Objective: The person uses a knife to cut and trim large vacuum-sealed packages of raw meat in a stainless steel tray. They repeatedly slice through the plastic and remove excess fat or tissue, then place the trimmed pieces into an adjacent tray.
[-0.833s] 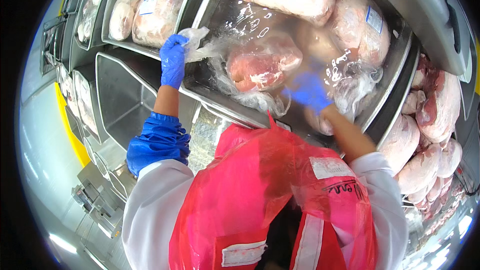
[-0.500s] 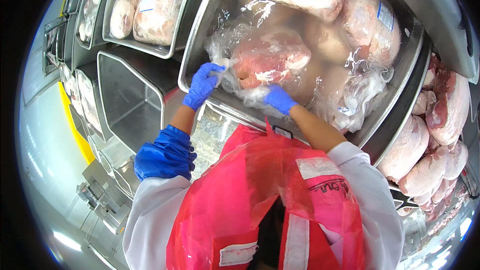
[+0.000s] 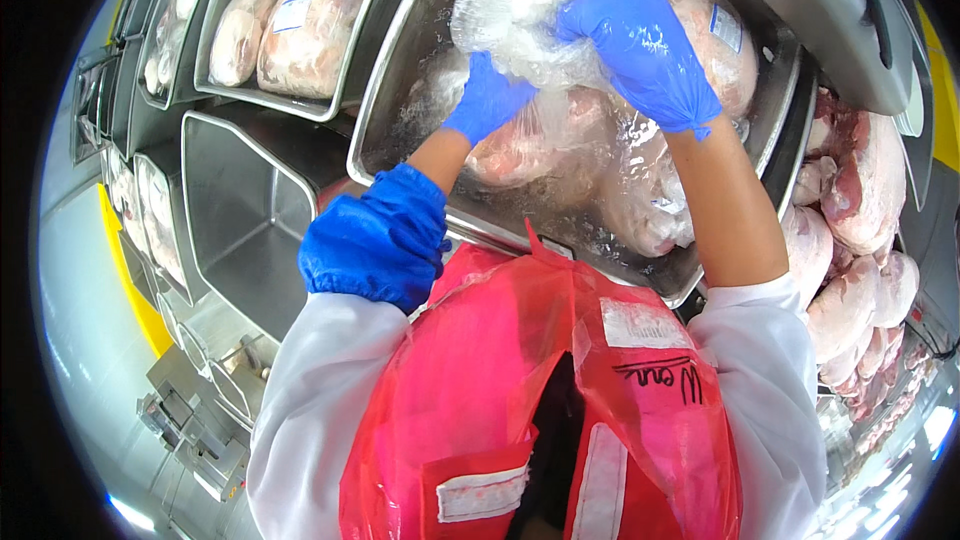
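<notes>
- Looking down, a red plastic apron [image 3: 520,390] is closest, with white sleeves on both sides and a blue sleeve cover [image 3: 375,240] on the left arm.
- Both arms have gone up since half a second ago. Back then the two gloved hands were low in the tray, pulling at the clear wrap around a piece of meat.
- Now the right hand [image 3: 640,40] in its blue glove is high up, with its fingers curled tight over a scrunched ball of clear plastic wrap [image 3: 520,15]. The ball is held up above the big metal tray [image 3: 400,90].
- The left hand [image 3: 485,100] is just under the ball, pinching the wrap that hangs down from it.
- This looks like the wrap is coming away from the meat and getting bunched up.
- The pink meat piece [image 3: 520,145] lies in the tray below the hands, with more bagged meat beside it.
- Farther left is an empty steel bin [image 3: 240,220]. Farther back are trays of wrapped meat [image 3: 300,30] with white labels.
</notes>
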### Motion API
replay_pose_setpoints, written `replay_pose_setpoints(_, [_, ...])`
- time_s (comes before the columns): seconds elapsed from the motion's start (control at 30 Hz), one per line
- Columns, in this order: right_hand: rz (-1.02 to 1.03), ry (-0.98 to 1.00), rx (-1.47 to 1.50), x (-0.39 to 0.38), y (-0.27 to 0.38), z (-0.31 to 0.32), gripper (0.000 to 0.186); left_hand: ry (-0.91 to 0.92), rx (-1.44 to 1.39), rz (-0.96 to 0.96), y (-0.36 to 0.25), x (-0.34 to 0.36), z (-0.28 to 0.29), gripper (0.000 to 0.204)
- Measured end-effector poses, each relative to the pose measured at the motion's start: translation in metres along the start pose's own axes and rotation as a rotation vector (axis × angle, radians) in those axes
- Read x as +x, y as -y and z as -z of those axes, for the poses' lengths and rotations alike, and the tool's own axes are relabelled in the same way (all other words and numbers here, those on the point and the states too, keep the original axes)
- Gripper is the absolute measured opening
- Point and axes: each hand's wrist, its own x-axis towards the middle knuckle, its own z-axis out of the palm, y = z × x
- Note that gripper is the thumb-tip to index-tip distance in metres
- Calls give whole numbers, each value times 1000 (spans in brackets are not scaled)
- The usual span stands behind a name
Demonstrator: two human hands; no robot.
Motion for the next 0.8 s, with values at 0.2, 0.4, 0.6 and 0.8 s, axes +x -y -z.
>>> replay_pose_setpoints(0.2, [15,-249,-116,-18,86,24,21,-181,-335,54,3,50,10,62])
replay_pose_setpoints(0.4, [44,-284,-146,-29,109,47,37,-341,-576,36,-56,39,85,55])
replay_pose_setpoints(0.6, [-119,-318,-2,-45,23,50,54,-453,-733,-36,-116,27,160,49])
replay_pose_setpoints(0.8, [-394,-301,-317,-108,-120,-7,78,-457,-688,-86,-144,21,167,43])
